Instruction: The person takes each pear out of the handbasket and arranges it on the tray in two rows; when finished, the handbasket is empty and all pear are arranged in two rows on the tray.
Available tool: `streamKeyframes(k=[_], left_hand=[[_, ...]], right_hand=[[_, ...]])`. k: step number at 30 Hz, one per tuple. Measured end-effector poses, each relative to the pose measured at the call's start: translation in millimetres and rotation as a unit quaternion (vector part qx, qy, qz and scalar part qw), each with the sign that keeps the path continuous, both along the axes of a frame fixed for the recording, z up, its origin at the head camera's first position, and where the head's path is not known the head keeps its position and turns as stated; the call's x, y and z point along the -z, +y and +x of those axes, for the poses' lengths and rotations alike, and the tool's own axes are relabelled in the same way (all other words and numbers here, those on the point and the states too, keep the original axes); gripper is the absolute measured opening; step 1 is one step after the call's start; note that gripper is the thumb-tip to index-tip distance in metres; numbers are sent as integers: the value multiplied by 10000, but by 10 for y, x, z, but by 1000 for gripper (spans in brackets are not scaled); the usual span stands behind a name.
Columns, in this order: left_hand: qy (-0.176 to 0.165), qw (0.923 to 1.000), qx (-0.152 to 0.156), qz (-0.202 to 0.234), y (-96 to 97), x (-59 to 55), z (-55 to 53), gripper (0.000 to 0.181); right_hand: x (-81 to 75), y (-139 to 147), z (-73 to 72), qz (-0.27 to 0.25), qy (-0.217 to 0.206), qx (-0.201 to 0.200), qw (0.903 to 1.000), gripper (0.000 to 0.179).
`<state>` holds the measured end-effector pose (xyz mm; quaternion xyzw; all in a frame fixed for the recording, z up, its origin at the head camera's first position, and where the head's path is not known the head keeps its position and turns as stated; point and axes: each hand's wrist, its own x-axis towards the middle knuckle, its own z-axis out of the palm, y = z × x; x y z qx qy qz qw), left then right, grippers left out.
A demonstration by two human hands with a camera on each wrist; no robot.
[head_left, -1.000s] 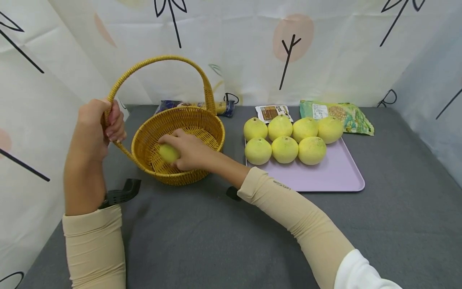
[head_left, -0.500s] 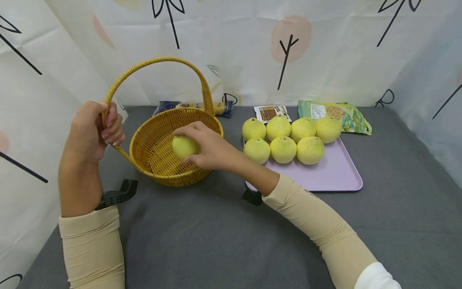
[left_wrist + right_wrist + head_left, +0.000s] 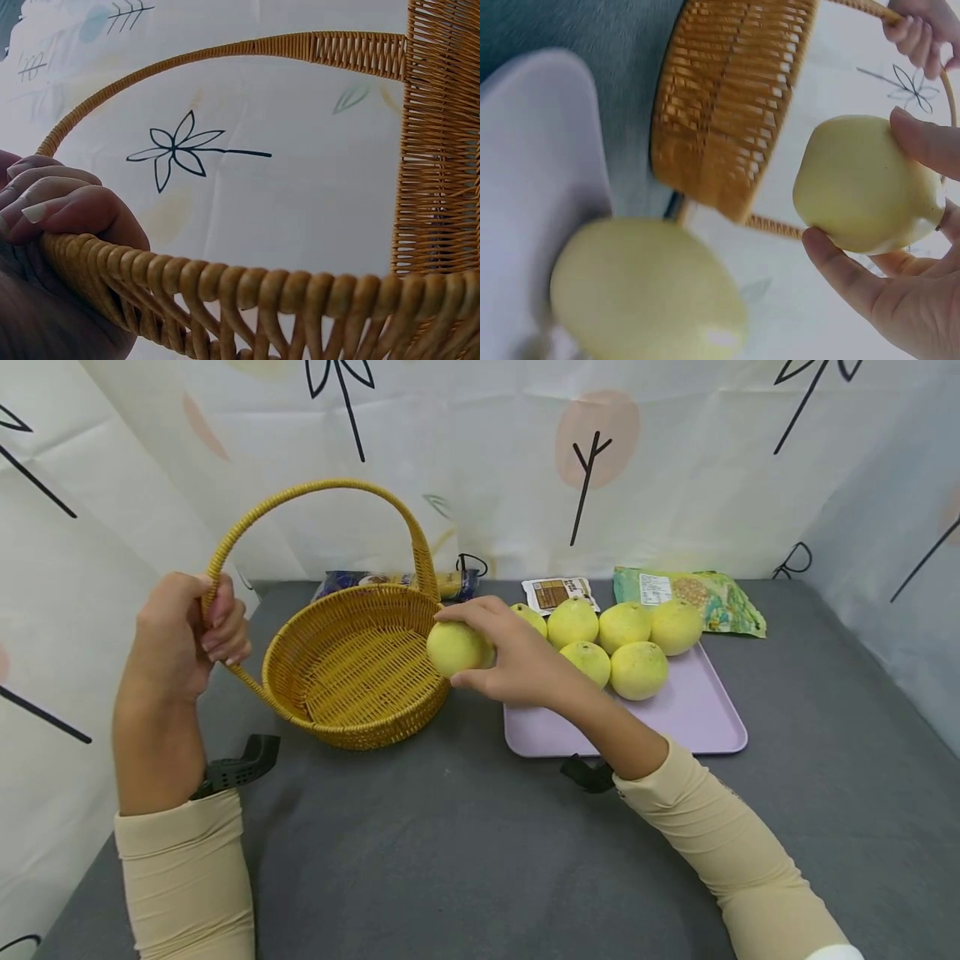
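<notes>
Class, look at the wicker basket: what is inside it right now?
The wicker basket shows only its bare woven floor; no fruit lies in it. The right hand holds a yellow pear at its rim. The near inner wall is hidden.

— How's your light? You have bright, even overhead light and soft shadows, with the backdrop bowing at 9 and 3 o'clock.
— Focus? Your right wrist view smears the near fruit (image 3: 649,292) at 7 o'clock.

— A home, this?
— More a staged recording booth: a printed white curtain (image 3: 480,468) walls in a grey-clothed table (image 3: 465,860), with fruit set out on a lilac tray (image 3: 705,718).
</notes>
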<state>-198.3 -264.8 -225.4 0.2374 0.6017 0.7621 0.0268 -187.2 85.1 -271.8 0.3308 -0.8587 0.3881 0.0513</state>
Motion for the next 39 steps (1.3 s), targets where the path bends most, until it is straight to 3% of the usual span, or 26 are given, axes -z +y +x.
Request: streamKeyframes(k=[9, 16, 21, 26, 33, 39], left_hand=[[4, 9997, -202, -158, 15, -23, 27, 39], [-35, 9947, -918, -455, 99, -47, 82, 40], [-71, 9962, -800, -324, 86, -38, 73, 40], [-24, 9983, -542, -213, 41, -17, 65, 41], [-47, 9979, -587, -259, 45, -33, 66, 41], [-62, 9975, -633, -318, 63, -38, 69, 41]], right_hand=[[-102, 477, 93, 61, -35, 333, 9994, 67], [-95, 891, 113, 29, -169, 701, 9974, 66], [-132, 1153, 125, 19, -212, 990, 9949, 66], [-264, 1410, 148, 172, -283, 1299, 9910, 67], [-356, 1765, 185, 867, -444, 1921, 9765, 69], [-353, 1968, 206, 1359, -665, 1977, 9685, 67]])
